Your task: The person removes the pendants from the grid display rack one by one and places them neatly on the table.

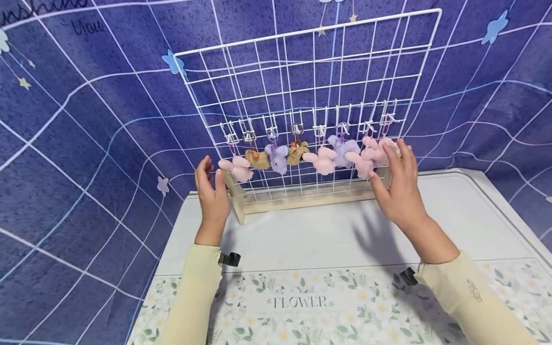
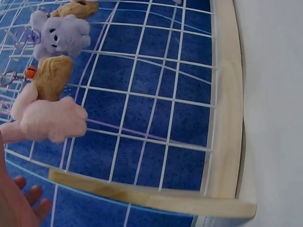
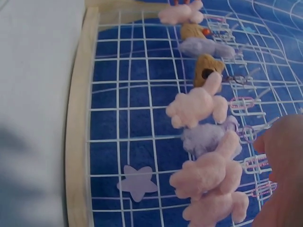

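Plush keychains hang in a row from hooks on a white wire grid rack with a wooden base. At the left end is a pink plush keychain; my left hand stands beside it, fingers loosely bent, holding nothing. Farther along hang a brown plush, a purple plush and another pink plush. My right hand is spread around the rightmost pink plush, thumb near its neighbour. Whether its fingertips touch them, I cannot tell.
The rack stands on a white table, partly covered by a floral mat reading "FLOWER". Behind and to the sides hangs a blue cloth printed with lines and stars. Black straps are at both wrists.
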A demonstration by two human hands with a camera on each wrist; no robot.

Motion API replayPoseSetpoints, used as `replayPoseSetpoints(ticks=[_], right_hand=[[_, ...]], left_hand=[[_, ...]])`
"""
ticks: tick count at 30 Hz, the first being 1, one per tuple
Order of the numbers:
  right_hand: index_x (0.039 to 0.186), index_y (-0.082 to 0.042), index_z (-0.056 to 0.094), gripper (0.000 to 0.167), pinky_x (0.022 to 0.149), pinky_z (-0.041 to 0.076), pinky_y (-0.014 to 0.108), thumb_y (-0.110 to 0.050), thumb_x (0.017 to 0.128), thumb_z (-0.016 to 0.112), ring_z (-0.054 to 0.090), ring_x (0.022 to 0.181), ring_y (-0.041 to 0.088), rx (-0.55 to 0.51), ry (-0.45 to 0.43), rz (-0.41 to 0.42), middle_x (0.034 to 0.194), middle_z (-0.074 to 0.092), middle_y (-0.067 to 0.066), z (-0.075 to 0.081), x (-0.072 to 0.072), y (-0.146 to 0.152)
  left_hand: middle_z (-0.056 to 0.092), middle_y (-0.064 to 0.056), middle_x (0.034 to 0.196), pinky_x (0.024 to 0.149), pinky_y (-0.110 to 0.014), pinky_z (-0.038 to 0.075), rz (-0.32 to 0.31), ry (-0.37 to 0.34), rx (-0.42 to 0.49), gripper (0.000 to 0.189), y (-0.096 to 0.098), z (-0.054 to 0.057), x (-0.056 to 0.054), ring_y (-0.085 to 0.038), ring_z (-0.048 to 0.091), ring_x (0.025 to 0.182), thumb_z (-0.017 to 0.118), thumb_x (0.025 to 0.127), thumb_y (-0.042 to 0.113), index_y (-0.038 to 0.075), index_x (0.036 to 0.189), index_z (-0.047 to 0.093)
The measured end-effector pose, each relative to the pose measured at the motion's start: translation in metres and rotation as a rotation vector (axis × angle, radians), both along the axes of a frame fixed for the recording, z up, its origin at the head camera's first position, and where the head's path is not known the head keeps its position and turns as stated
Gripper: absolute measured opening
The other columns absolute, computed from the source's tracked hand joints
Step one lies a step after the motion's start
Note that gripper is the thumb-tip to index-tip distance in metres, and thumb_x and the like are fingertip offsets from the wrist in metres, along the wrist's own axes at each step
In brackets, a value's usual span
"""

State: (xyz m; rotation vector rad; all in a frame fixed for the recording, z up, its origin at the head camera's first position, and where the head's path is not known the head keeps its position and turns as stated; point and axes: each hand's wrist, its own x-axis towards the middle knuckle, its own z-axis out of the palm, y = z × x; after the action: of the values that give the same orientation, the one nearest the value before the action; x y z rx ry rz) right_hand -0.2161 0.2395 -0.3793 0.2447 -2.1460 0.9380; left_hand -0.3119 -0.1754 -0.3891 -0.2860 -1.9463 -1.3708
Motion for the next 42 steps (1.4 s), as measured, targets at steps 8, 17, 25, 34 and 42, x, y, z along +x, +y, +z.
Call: replayPoseSetpoints(ticks=[8, 17, 25, 34, 42], right_hand=[[0.151, 0.006, 0.045, 0.058, 0.131, 0.014, 0.062, -0.006, 0.098, 0.062, 0.027, 0.156, 0.051, -0.105, -0.011, 0.008, 0.163, 0.039, 0.031, 0.003, -0.013, 0.01], [0.156, -0.004, 0.046, 0.058, 0.105, 0.041, 0.044, -0.003, 0.098, 0.054, 0.036, 0.15, 0.039, -0.247, -0.15, -0.062, 0.164, 0.045, 0.02, 0.0, -0.022, 0.014], [0.157, -0.004, 0.044, 0.06, 0.1, 0.04, 0.042, -0.004, 0.098, 0.056, 0.036, 0.148, 0.04, -0.266, -0.176, -0.053, 0.164, 0.044, 0.021, -0.001, -0.03, 0.015], [0.161, -0.004, 0.034, 0.071, 0.092, 0.042, 0.026, -0.008, 0.097, 0.063, 0.044, 0.131, 0.025, -0.357, -0.158, -0.042, 0.153, 0.043, 0.023, -0.005, -0.039, 0.01], [0.158, -0.004, 0.042, 0.061, 0.082, 0.047, 0.009, -0.014, 0.101, 0.062, 0.05, 0.101, -0.002, -0.674, -0.254, -0.004, 0.121, 0.051, -0.004, 0.002, -0.044, 0.006]], left_hand=[[0.05, -0.028, 0.152, 0.12, -0.04, 0.038, -0.094, -0.035, 0.128, 0.044, 0.006, -0.002, -0.013, -0.036, 0.05, 0.141, 0.045, 0.11, 0.01, 0.0, 0.152, 0.047], [0.059, -0.029, 0.145, 0.122, -0.032, 0.041, -0.189, -0.061, 0.274, 0.046, 0.002, -0.002, -0.028, -0.027, 0.057, 0.138, 0.04, 0.113, 0.019, 0.002, 0.155, 0.044], [0.063, -0.036, 0.136, 0.118, -0.03, 0.045, -0.218, -0.066, 0.271, 0.046, 0.0, -0.006, -0.044, -0.032, 0.062, 0.131, 0.034, 0.114, 0.02, -0.009, 0.142, 0.056], [0.073, -0.004, 0.096, 0.093, -0.018, 0.047, -0.137, -0.118, 0.297, 0.045, 0.004, -0.013, -0.065, -0.003, 0.062, 0.095, 0.038, 0.114, 0.024, -0.001, 0.101, 0.074], [0.059, 0.015, 0.064, 0.056, -0.02, 0.046, -0.197, -0.066, 0.35, 0.046, 0.008, -0.028, -0.078, -0.002, 0.052, 0.056, 0.036, 0.115, 0.029, 0.025, 0.077, 0.063]])
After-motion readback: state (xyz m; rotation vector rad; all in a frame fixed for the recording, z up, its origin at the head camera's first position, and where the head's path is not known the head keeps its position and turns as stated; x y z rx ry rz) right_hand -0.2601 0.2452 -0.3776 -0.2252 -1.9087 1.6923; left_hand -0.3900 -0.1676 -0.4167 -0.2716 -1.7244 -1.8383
